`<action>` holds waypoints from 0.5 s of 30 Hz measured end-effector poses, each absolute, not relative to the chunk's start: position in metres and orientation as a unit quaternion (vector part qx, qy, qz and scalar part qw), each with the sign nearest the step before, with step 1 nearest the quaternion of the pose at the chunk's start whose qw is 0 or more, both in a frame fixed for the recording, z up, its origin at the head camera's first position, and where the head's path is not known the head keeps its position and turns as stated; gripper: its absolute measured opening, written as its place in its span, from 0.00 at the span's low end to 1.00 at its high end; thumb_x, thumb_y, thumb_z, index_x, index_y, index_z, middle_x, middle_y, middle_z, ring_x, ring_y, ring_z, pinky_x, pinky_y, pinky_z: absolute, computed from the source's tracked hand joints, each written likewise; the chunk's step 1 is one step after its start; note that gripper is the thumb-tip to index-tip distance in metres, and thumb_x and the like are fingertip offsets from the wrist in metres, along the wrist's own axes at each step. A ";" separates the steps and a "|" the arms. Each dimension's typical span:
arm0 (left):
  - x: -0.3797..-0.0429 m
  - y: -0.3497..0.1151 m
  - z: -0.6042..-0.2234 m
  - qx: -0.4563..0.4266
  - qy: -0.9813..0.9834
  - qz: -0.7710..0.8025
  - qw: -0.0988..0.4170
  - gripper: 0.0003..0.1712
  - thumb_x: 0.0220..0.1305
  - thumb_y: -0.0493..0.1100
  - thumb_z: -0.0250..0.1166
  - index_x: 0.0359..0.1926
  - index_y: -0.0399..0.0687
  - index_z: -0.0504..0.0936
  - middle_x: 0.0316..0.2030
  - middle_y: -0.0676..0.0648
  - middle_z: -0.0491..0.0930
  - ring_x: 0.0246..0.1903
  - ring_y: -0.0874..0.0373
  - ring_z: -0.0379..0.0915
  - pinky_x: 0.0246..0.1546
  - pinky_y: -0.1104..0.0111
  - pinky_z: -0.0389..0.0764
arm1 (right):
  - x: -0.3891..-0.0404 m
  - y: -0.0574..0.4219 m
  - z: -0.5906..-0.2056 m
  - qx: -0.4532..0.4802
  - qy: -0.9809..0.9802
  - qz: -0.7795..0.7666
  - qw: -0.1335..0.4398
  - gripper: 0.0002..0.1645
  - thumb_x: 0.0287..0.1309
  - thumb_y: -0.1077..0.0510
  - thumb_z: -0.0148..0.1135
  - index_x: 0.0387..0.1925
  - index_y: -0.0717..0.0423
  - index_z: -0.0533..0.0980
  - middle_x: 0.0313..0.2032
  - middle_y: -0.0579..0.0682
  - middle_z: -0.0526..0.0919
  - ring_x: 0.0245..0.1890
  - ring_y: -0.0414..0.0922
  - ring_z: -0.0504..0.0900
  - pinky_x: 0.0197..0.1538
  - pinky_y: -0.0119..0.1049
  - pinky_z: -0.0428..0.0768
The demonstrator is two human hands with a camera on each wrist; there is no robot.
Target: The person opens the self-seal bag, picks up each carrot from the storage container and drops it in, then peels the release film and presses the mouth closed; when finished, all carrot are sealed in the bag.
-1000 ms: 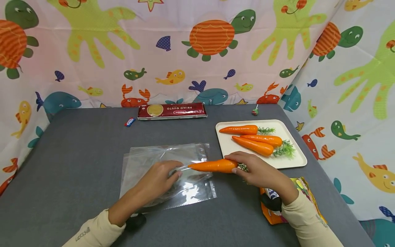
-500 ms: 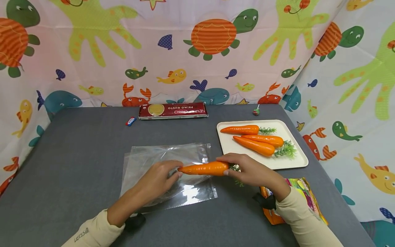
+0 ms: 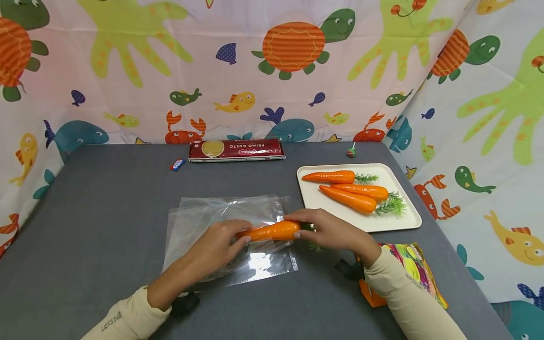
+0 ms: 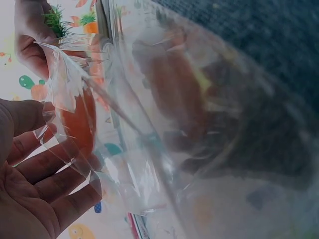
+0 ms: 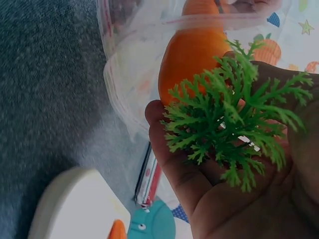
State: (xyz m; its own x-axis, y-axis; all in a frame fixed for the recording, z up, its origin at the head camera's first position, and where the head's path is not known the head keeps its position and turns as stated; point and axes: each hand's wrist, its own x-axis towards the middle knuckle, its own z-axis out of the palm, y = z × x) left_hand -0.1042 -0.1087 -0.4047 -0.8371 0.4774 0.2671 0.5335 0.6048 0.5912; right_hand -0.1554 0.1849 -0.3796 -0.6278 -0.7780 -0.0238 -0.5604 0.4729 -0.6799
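My right hand [image 3: 329, 230] grips an orange carrot [image 3: 274, 231] by its thick end, with the green leaves [image 5: 234, 114] against the palm in the right wrist view. The carrot's tip points left and lies inside the mouth of a clear plastic bag [image 4: 144, 149]. With thumb and fingers my left hand [image 3: 223, 241] pinches the bag's edge and holds it up beside the carrot tip. More of the clear bag plastic [image 3: 263, 264] lies flat on the table beneath both hands.
A cream tray [image 3: 408, 219] with three carrots [image 3: 348, 199] stands right of centre. A bright snack packet [image 3: 412, 264] lies under my right forearm. Farther back are a dark red biscuit pack [image 3: 238, 150], a small wrapped candy [image 3: 177, 164] and a lollipop [image 3: 351, 152].
My right hand has moved left with the carrot, and its tip has passed from the bag's opening to inside it. The left hand has stayed nearly in place, holding the bag's edge.
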 end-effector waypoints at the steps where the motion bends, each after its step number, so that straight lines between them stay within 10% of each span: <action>1: -0.104 -0.109 -0.404 -0.285 -0.894 -0.343 0.041 0.15 0.61 0.38 0.70 0.49 0.42 0.84 0.47 0.48 0.83 0.45 0.57 0.80 0.45 0.62 0.81 | -0.156 0.183 -0.381 -0.400 0.841 -0.324 0.169 0.27 0.64 0.60 0.63 0.63 0.61 0.72 0.57 0.51 0.78 0.49 0.43 0.76 0.56 0.44 0.76; 15: -0.105 -0.109 -0.403 -0.271 -0.901 -0.338 0.028 0.16 0.63 0.38 0.68 0.51 0.41 0.83 0.49 0.47 0.82 0.48 0.56 0.79 0.49 0.60 0.79 | -0.158 0.168 -0.396 -0.410 0.842 -0.303 0.176 0.24 0.63 0.59 0.64 0.60 0.60 0.75 0.55 0.52 0.79 0.52 0.44 0.78 0.58 0.44 0.75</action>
State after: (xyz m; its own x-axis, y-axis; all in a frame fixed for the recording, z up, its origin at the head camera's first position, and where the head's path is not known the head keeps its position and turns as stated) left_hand -0.1046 -0.1091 -0.4027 -0.8514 0.4694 0.2339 0.5075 0.6247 0.5935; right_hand -0.1578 0.1681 -0.3959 -0.6028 -0.7964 -0.0481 -0.5835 0.4812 -0.6541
